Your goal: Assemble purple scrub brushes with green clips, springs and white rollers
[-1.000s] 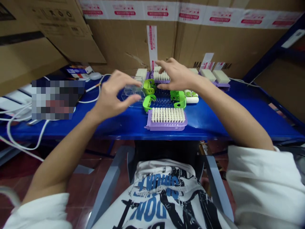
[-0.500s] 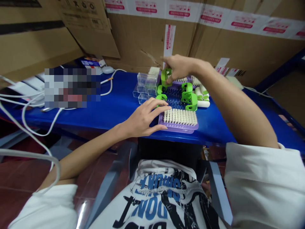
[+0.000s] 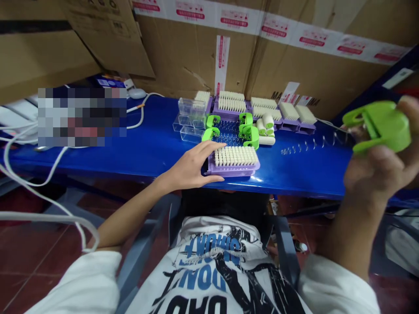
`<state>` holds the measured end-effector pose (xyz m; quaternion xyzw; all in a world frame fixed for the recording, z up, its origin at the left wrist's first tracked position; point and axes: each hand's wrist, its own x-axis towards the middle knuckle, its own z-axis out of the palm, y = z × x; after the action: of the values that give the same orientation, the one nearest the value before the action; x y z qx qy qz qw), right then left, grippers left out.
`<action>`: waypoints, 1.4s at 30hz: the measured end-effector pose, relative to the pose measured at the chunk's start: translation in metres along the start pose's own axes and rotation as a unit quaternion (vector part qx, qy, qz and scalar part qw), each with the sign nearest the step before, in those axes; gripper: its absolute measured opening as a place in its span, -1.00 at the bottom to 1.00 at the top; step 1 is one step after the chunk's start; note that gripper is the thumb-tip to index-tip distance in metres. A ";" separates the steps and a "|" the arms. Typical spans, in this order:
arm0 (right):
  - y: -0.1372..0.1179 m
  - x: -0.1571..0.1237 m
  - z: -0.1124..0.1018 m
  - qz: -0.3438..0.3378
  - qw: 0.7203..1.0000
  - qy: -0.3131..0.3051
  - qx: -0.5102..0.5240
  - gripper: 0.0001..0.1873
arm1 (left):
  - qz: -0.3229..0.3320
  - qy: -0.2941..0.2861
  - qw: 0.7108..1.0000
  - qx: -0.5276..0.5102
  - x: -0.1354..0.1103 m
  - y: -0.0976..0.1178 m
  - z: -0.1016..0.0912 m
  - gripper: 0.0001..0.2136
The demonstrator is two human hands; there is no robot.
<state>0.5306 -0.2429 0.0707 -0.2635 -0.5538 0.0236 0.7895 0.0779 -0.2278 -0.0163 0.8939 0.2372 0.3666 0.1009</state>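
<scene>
My left hand (image 3: 187, 168) grips the left end of a purple brush (image 3: 236, 161) with cream bristles facing up, at the table's front edge. My right hand (image 3: 379, 170) is raised at the far right, slightly blurred, fingers closed around a bright green plastic clip (image 3: 381, 126). A thin metal coil spring (image 3: 314, 143) stretches leftward from near that clip, just above or on the table; whether it is joined to the clip I cannot tell. Behind the brush, several green clips (image 3: 250, 136) stand in two groups with metal springs (image 3: 227, 133) between them.
More purple brushes (image 3: 231, 109) line the back of the blue table (image 3: 147, 150), against cardboard (image 3: 190, 48). White rollers (image 3: 266, 124) lie right of the clips, clear plastic holders (image 3: 191, 120) left. White cables (image 3: 62, 163) hang at the left. A pixelated patch covers things there.
My right hand has swung from the clips in the middle to the far right, carrying a green clip. My left hand stays at the brush. The view has shifted slightly right.
</scene>
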 end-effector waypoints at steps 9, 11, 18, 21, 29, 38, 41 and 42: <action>0.042 -0.065 -0.017 0.089 0.982 -0.115 0.117 -0.14 | -0.061 0.100 0.987 -0.107 -0.007 -0.001 -0.004 -0.24; 0.037 -0.057 -0.002 0.065 0.983 -0.118 0.128 -0.15 | -0.046 0.137 0.979 -0.142 0.001 -0.003 -0.014 -0.17; 0.018 -0.055 0.043 0.003 0.982 -0.053 0.179 -0.22 | -0.018 0.171 0.968 -0.185 0.037 -0.012 -0.034 0.00; 0.023 -0.063 0.046 0.015 0.981 -0.011 0.193 -0.23 | -0.012 0.186 0.960 -0.206 0.036 -0.020 -0.022 0.00; 0.032 -0.071 0.056 0.002 0.974 -0.024 0.224 -0.28 | -0.016 0.198 0.956 -0.217 0.028 -0.044 0.002 0.01; 0.047 -0.072 0.050 0.009 0.981 0.020 0.191 -0.19 | -0.029 0.212 0.955 -0.206 0.029 -0.042 0.004 0.00; 0.037 -0.069 0.048 0.009 0.986 0.051 0.159 -0.23 | -0.047 0.211 0.951 -0.221 0.030 -0.040 0.005 0.01; 0.032 -0.067 0.047 0.009 0.987 0.061 0.149 -0.26 | -0.054 0.211 0.949 -0.227 0.030 -0.039 0.004 0.02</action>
<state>0.4712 -0.2192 0.0103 -0.1489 -0.4924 0.0964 0.8521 0.0856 -0.1789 -0.0151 0.7352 0.2113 0.5854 0.2685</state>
